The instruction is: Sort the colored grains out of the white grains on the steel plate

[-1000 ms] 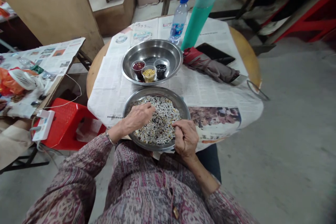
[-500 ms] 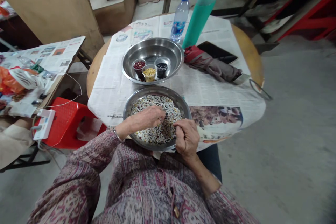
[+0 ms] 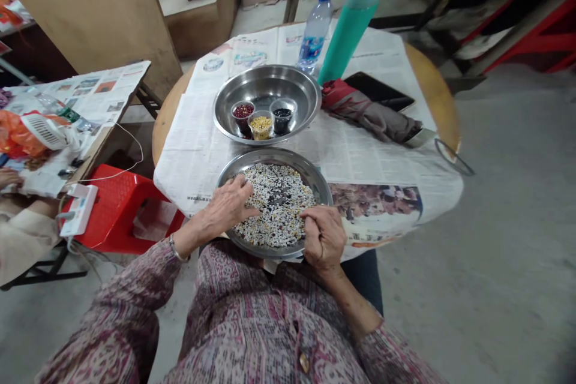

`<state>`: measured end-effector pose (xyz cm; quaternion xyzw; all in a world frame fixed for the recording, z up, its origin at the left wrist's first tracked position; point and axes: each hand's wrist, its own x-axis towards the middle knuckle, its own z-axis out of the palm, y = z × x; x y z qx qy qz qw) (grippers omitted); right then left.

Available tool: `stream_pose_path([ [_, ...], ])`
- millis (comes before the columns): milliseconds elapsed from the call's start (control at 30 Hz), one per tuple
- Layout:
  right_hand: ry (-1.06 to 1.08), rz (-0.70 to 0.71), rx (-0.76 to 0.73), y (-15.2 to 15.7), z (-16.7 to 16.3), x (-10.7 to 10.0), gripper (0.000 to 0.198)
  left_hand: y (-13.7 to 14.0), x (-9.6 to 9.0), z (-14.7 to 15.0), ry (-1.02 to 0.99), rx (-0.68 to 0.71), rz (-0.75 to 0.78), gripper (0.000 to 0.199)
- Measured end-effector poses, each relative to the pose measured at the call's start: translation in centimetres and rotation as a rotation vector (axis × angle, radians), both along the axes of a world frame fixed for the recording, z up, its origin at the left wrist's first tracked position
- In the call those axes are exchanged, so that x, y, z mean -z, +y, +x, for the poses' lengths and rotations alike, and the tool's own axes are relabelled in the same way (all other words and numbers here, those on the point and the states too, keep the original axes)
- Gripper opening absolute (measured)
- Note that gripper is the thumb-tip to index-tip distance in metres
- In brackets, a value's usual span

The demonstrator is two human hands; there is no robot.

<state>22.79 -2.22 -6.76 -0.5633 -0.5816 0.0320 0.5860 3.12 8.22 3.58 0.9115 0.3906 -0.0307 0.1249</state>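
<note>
A shallow steel bowl (image 3: 322, 177) close to my body holds a spread of white grains mixed with dark and yellow beans (image 3: 281, 216). Over its left side, my left hand (image 3: 230, 199) is open, fingers apart, with the tips at the grains. My right hand (image 3: 324, 236) is curled closed at the right rim; whatever its fingers hold is hidden. Just beyond stands a larger steel basin (image 3: 247, 87). In it are three small clear cups: one of dark red beans (image 3: 243, 111), one of yellow kernels (image 3: 261, 125), one of black beans (image 3: 282, 119).
Newspaper (image 3: 189, 162) covers the round table. A water bottle (image 3: 315, 33), a tall teal bottle (image 3: 355, 21), a folded umbrella (image 3: 371, 111) and a dark flat case (image 3: 380, 90) stand or lie behind. Left are a red stool (image 3: 119, 210), a power strip (image 3: 80, 210) and another person's hand (image 3: 9, 178).
My left hand has moved left from the middle of the bowl and its fingers have spread. A dark patch in the middle of the grains is uncovered. The right hand stays at the rim.
</note>
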Motion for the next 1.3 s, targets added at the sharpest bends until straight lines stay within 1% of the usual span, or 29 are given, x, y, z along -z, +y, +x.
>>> stream_pose_path([
  [67, -0.001, -0.002, -0.001, 0.0, 0.0, 0.0, 0.018, 0.3, 1.1, 1.1, -0.040, -0.045, 0.002, 0.045],
  [100, -0.003, -0.004, -0.001, 0.0, 0.0, 0.0, 0.018, 0.4, 1.6, 1.8, -0.052, -0.044, -0.007, 0.046],
  [133, -0.004, -0.004, 0.002, 0.0, 0.0, 0.0, 0.018, 0.4, 2.0, 2.4, -0.058, -0.027, -0.020, 0.041],
  [200, -0.005, -0.006, 0.004, 0.0, 0.0, -0.1, 0.018, 0.7, 2.7, 3.8, -0.064, 0.017, -0.039, 0.021],
  [233, -0.004, -0.009, 0.005, 0.0, 0.0, -0.1, 0.018, 1.0, 2.9, 4.3, -0.076, 0.036, -0.041, 0.017],
  [333, 0.001, -0.014, 0.006, 0.0, 0.0, -0.1, 0.018, 2.0, 3.0, 5.5, -0.170, 0.063, -0.017, 0.028],
  [400, 0.004, -0.009, 0.009, 0.0, 0.0, -0.1, 0.018, 2.4, 2.6, 5.7, -0.242, 0.088, -0.001, 0.036],
  [467, 0.005, -0.008, 0.009, 0.0, 0.0, -0.1, 0.018, 2.1, 2.1, 5.6, -0.252, 0.118, 0.011, 0.040],
  [500, 0.004, -0.010, 0.009, 0.0, 0.0, -0.1, 0.018, 1.7, 1.9, 5.4, -0.235, 0.137, 0.019, 0.038],
  [567, 0.003, -0.016, 0.010, -0.1, 0.0, -0.1, 0.018, 0.5, 1.6, 5.2, -0.182, 0.189, 0.035, 0.028],
  [600, 0.003, -0.013, 0.012, -0.1, 0.0, -0.1, 0.018, -0.2, 1.6, 5.1, -0.163, 0.233, 0.039, 0.025],
  [700, 0.003, 0.006, 0.009, -0.1, 0.0, -0.1, 0.017, -1.6, 2.1, 5.2, -0.143, 0.389, 0.034, 0.038],
  [733, 0.000, 0.011, 0.007, -0.1, 0.0, -0.1, 0.017, -1.8, 2.3, 5.2, -0.137, 0.424, 0.035, 0.037],
  [833, -0.012, 0.008, 0.011, -0.1, 0.0, -0.1, 0.016, -1.6, 2.8, 4.9, -0.096, 0.466, 0.023, 0.020],
  [900, -0.010, 0.008, 0.012, -0.1, -0.1, -0.1, 0.017, -1.2, 2.8, 4.0, -0.069, 0.443, 0.018, 0.020],
  [933, -0.005, 0.010, 0.009, -0.1, -0.1, -0.1, 0.018, -0.9, 2.7, 3.3, -0.061, 0.408, 0.023, 0.022],
  [1000, 0.005, 0.015, 0.002, 0.0, -0.1, -0.2, 0.018, -0.2, 2.5, 1.9, -0.070, 0.304, 0.044, 0.024],
  [1100, 0.007, 0.018, 0.002, 0.0, -0.2, -0.2, 0.018, 0.8, 2.4, 0.4, -0.140, 0.125, 0.101, 0.021],
  [1200, 0.011, 0.016, 0.006, 0.0, -0.2, -0.2, 0.018, 1.7, 2.9, 0.2, -0.189, -0.038, 0.184, 0.020],
  [1300, 0.009, 0.007, 0.004, 0.0, -0.2, -0.2, 0.018, 2.5, 3.9, 0.8, -0.208, -0.128, 0.223, 0.027],
])
